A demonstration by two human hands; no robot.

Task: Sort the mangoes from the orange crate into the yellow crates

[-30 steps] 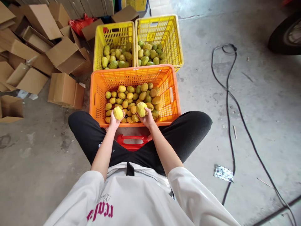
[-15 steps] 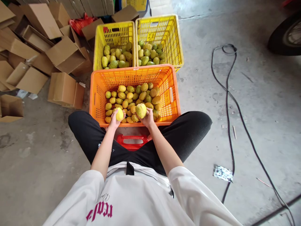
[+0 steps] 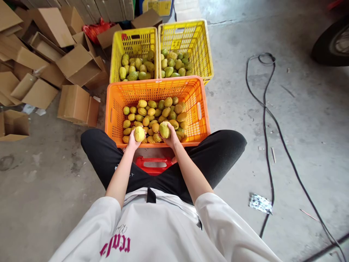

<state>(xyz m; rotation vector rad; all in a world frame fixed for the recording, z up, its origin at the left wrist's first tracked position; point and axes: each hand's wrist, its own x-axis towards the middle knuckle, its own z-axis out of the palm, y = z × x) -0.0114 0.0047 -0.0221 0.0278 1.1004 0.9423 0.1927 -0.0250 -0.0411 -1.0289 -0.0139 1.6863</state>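
Observation:
My left hand [image 3: 133, 141] is closed around a yellow papaya [image 3: 139, 134], over the near edge of the orange crate [image 3: 108, 120]. A greener papaya [image 3: 164, 130] sits in my right hand [image 3: 171, 137], with the fingers wrapped about its right side. The two fruits are held a small gap apart at about the same height. Below them in the crate lie many loose papayas [image 3: 151, 112], yellow, green and orange-brown. My hands and the held fruits hide some of these.
Two yellow crates [image 3: 208, 54] with greener papayas stand behind the orange one. Cardboard boxes [image 3: 76, 65] are heaped on the left. A red plastic handle [image 3: 154, 160] shows between my legs. A black cable [image 3: 283, 142] crosses the floor at right, near a wheel [image 3: 331, 43].
The papaya in my right hand has turned and shows a greener side. The one in my left hand has rotated slightly. The whole view has shifted a little.

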